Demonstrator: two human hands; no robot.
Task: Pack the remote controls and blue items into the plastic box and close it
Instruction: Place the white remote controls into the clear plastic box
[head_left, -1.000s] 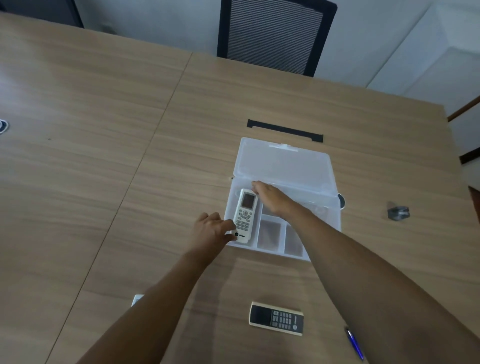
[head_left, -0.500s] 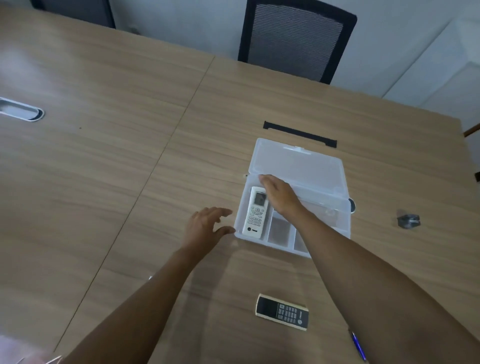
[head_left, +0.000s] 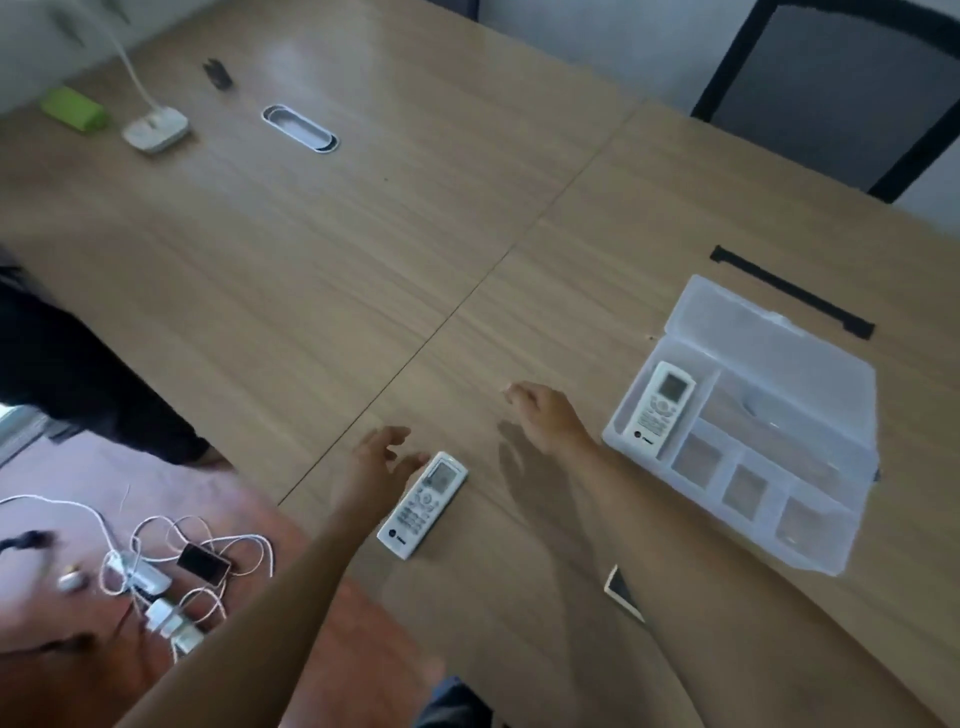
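Observation:
The clear plastic box (head_left: 810, 540) lies open on the wooden table at the right, its lid (head_left: 769, 343) folded back. One white remote control (head_left: 658, 405) rests in the box's left compartment. A second white remote control (head_left: 423, 504) lies on the table near the front edge. My left hand (head_left: 376, 462) hovers just left of this second remote, fingers spread, holding nothing. My right hand (head_left: 545, 413) floats between that remote and the box, fingers loosely curled, empty. A corner of a dark remote (head_left: 623, 592) peeks out beside my right forearm.
Far left on the table stand a white lamp base (head_left: 155, 132), a green object (head_left: 75, 109), a small black item (head_left: 218, 75) and an oval cable grommet (head_left: 300, 128). A black slot (head_left: 789, 291) lies behind the box. Cables and chargers (head_left: 156, 577) litter the floor. A chair (head_left: 841, 88) stands beyond the table.
The view has swung left. Both hands have left the box and moved left; the first remote stays inside it. My left hand now sits beside a second white remote.

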